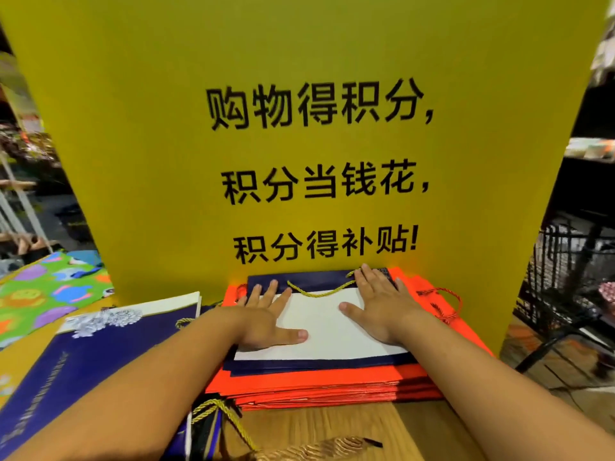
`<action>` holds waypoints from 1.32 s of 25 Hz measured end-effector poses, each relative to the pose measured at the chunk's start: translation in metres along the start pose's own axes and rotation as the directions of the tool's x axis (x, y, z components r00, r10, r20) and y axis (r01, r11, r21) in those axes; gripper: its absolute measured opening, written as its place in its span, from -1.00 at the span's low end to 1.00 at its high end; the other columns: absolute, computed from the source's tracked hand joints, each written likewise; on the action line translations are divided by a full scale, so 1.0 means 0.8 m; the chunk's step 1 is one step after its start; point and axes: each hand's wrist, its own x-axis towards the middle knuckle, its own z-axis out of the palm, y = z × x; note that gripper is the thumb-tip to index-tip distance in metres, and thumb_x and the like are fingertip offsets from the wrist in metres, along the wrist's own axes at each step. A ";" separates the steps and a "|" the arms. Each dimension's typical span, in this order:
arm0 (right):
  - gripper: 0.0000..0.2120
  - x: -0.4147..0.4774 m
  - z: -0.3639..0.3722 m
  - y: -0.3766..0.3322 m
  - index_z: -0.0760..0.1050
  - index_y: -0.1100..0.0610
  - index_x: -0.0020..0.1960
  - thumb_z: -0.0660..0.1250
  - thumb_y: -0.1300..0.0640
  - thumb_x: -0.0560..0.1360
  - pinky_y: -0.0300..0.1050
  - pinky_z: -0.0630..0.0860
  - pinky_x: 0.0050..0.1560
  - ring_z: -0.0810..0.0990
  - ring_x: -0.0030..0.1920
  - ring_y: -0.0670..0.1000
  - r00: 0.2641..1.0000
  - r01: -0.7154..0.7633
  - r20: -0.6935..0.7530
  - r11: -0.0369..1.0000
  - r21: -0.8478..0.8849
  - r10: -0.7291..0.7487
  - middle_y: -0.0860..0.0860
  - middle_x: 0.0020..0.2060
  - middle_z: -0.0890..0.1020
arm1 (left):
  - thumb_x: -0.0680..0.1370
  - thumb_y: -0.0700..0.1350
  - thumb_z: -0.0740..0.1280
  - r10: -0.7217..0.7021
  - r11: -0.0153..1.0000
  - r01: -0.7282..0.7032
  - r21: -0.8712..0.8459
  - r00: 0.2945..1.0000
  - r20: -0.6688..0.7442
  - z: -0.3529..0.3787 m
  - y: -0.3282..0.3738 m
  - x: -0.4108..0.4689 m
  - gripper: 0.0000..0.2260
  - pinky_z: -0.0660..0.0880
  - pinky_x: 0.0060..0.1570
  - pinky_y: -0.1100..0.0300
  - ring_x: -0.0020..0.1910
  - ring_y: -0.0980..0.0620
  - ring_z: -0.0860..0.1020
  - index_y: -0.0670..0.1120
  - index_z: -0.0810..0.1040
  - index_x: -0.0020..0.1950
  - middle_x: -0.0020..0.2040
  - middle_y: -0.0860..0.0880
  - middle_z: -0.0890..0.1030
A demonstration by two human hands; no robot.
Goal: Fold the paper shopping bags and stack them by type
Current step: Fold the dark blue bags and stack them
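Now: left hand (266,322) and right hand (379,307) both lie palm down on the top bag (332,334) of a stack.
left hand: released, grasping nothing; fingers straight and spread, pressing the left part of the white panel; thumb points right.
right hand: likewise released; fingers spread toward the far edge, fingertips on the navy band.
top bag: navy with a large white panel, folded flat, resting on the pile just in front of the yellow board (299,144).
gold rope handle (319,291): lies in a shallow curve across the bag's far edge, between the two hands.
navy edges: more navy paper shows just beneath the top bag along its near side.
red bags (316,384): flat pile under the navy ones, on the wooden table (349,430); a red cord handle (447,304) loops out at the right.
second navy bag (93,357): flat, left of the stack, white floral print at its far end, partly under the left forearm.
patterned sheet (50,287): green with purple and orange shapes, far left.
yellow board: upright, black Chinese characters.
wire basket (565,277): right of the board.
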 end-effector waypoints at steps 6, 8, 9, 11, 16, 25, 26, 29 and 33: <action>-0.51 -0.031 -0.060 -0.063 0.24 -0.03 0.54 0.13 -0.03 0.62 0.26 0.18 0.48 0.11 0.58 0.12 0.933 0.116 -0.325 0.983 -0.140 -0.156 0.08 0.61 0.08 | 0.56 0.10 0.35 0.051 0.986 -0.120 -0.118 0.882 -0.469 -0.025 -0.082 -0.096 -0.67 0.42 0.15 0.21 0.23 0.01 0.53 0.03 0.56 0.29 0.26 0.01 0.59; -0.74 -0.053 -0.067 -0.126 0.59 -0.01 0.15 0.19 0.01 0.57 0.01 0.51 0.09 0.54 0.24 0.13 0.854 0.263 -0.465 0.965 0.001 -0.232 0.07 0.21 0.61 | 0.53 0.16 0.32 -0.100 0.992 0.043 -0.119 0.843 -0.529 -0.009 -0.134 -0.147 -0.69 0.47 0.08 0.17 0.16 -0.01 0.57 0.04 0.61 0.18 0.16 0.02 0.64; -0.77 -0.066 -0.066 -0.160 0.61 0.03 0.02 0.22 -0.04 0.56 -0.04 0.49 -0.08 0.60 0.08 0.12 0.867 0.321 -0.435 0.940 0.117 -0.241 0.05 0.00 0.67 | 0.51 0.18 0.31 -0.182 0.983 0.137 -0.125 0.835 -0.519 0.001 -0.159 -0.170 -0.67 0.48 0.08 0.15 0.14 -0.03 0.58 0.05 0.61 0.17 0.14 0.02 0.64; -0.64 -0.081 -0.051 -0.228 0.58 0.08 -0.09 0.26 -0.20 0.55 -0.03 0.47 -0.16 0.61 -0.04 0.14 0.902 0.384 -0.292 0.900 0.204 -0.319 0.08 -0.14 0.67 | 0.52 0.16 0.34 -0.336 0.942 0.298 -0.156 0.819 -0.464 0.029 -0.201 -0.216 -0.70 0.49 0.07 0.14 0.11 -0.03 0.58 0.04 0.59 0.15 0.09 0.01 0.63; -0.42 -0.099 -0.014 -0.315 0.44 0.10 -0.21 0.27 -0.45 0.43 -0.05 0.40 -0.17 0.54 -0.11 0.15 0.946 0.315 0.020 0.934 0.169 -0.323 0.12 -0.11 0.61 | 0.52 0.32 0.27 -0.529 0.846 0.435 -0.307 0.757 -0.384 0.091 -0.225 -0.280 -0.54 0.47 0.14 0.06 0.14 -0.02 0.55 0.09 0.47 0.30 0.19 0.02 0.60; -0.73 -0.095 -0.015 -0.331 0.34 0.08 -0.15 0.40 0.05 0.56 -0.25 0.48 -0.31 0.50 -0.28 -0.18 0.890 0.430 -0.179 0.647 0.629 -0.418 -0.06 -0.24 0.52 | 0.37 -0.09 0.60 -0.811 0.430 0.078 -0.899 0.471 -0.347 0.094 -0.207 -0.279 -0.57 0.54 0.05 0.00 0.08 -0.11 0.57 0.01 0.51 0.15 0.22 -0.04 0.55; -0.74 -0.097 -0.019 -0.333 0.35 0.06 -0.18 0.41 0.09 0.56 -0.22 0.50 -0.28 0.49 -0.27 -0.19 0.874 0.460 -0.229 0.579 0.673 -0.428 -0.04 -0.23 0.51 | 0.36 -0.18 0.60 -0.853 0.360 -0.023 -0.933 0.396 -0.339 0.089 -0.208 -0.284 -0.57 0.55 0.04 -0.04 0.06 -0.12 0.58 -0.01 0.51 0.13 0.23 -0.08 0.56; -0.85 -0.091 -0.035 -0.329 0.49 -0.01 -0.12 0.46 0.09 0.52 -0.10 0.54 0.08 0.52 0.02 -0.03 0.848 0.522 -0.387 0.444 0.728 -0.362 0.03 0.03 0.46 | 0.41 -0.33 0.52 -0.891 0.072 -0.482 -0.873 0.363 -0.274 0.058 -0.202 -0.305 -0.51 0.59 -0.12 -0.01 -0.05 -0.15 0.64 -0.12 0.39 0.24 0.16 -0.15 0.60; -0.84 -0.087 -0.091 -0.306 0.50 -0.07 -0.10 0.42 0.15 0.55 -0.14 0.63 -0.21 0.69 -0.09 -0.02 0.857 0.501 -0.433 0.256 0.827 -0.280 0.05 0.11 0.56 | 0.51 -0.29 0.40 -0.690 -0.208 -0.701 -0.682 0.599 -0.405 0.019 -0.164 -0.310 -0.66 0.65 -0.07 -0.06 0.05 -0.17 0.67 -0.19 0.54 0.28 0.11 -0.16 0.68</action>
